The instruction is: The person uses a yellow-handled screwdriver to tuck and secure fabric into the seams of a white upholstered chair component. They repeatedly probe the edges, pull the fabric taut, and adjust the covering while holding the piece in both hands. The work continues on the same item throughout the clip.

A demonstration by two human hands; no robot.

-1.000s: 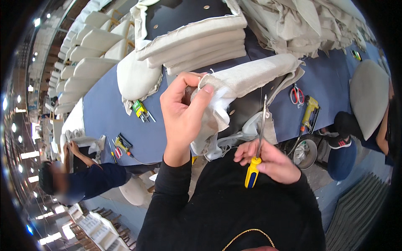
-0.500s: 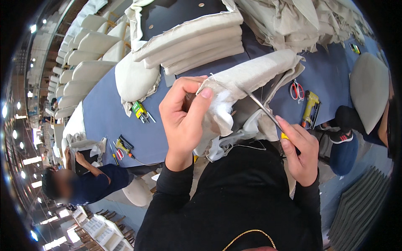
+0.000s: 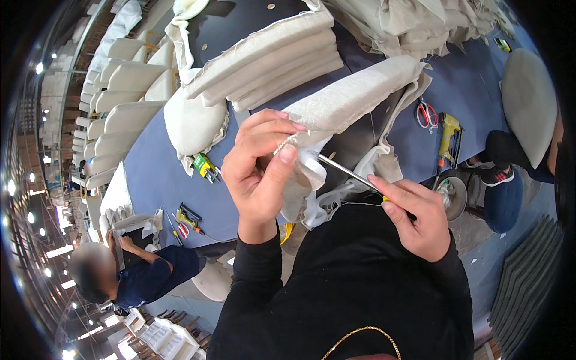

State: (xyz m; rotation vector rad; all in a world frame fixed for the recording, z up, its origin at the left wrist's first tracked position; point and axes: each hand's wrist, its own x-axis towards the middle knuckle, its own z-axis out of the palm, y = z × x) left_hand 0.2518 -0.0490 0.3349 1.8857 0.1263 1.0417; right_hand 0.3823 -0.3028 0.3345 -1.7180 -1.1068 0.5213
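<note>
A beige upholstered cushion [image 3: 354, 96] stands tilted in front of me, with loose fabric and white padding at its near end. My left hand [image 3: 258, 174] is closed, pinching the frayed fabric edge at that end between thumb and fingers. In my right hand [image 3: 420, 219] is a screwdriver [image 3: 349, 172] with a long metal shaft; the fingers wrap its handle, of which only a bit of yellow shows. Its tip reaches the white padding [image 3: 312, 165] just below my left thumb, where the very end is hidden.
Stacked beige cushions [image 3: 270, 60] and a fabric heap [image 3: 414, 24] lie farther back on the blue table [image 3: 150, 162]. Red-handled scissors [image 3: 426, 114] and a yellow staple gun [image 3: 449, 141] are at right. A co-worker [image 3: 150, 264] handles a piece at left. Grey panels [image 3: 531, 282] stand lower right.
The screwdriver's tip has moved left and down, from the cushion's side to the padding by my left hand. My right hand has shifted slightly left with it. My left hand keeps its pinch.
</note>
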